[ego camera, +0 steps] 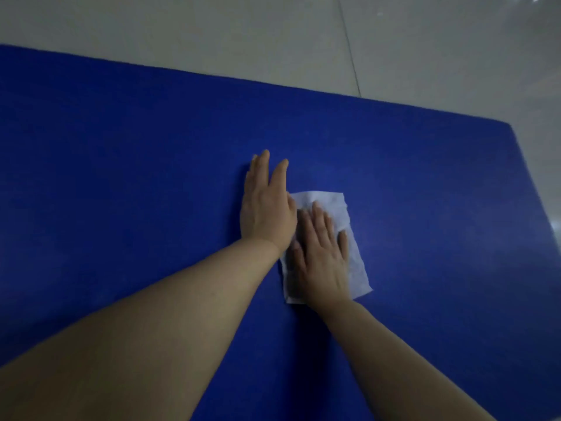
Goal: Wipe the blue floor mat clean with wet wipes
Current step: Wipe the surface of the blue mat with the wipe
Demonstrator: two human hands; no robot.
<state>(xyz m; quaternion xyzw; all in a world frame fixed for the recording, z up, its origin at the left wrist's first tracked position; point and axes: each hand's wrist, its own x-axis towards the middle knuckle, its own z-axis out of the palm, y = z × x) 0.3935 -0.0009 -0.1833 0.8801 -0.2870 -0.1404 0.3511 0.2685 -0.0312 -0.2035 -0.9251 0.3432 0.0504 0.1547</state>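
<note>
The blue floor mat [121, 165] fills most of the view. A white wet wipe [331, 205] lies spread flat near the mat's middle. My right hand [321, 253] presses flat on the wipe with straight fingers and covers much of it. My left hand [267, 205] lies flat on the bare mat right beside the wipe's left edge, fingers straight and pointing away from me. The two hands touch side by side.
Pale tiled floor [273, 34] with a dark grout line runs beyond the mat's far edge and past its right edge [534, 177]. The mat's far right corner is rounded.
</note>
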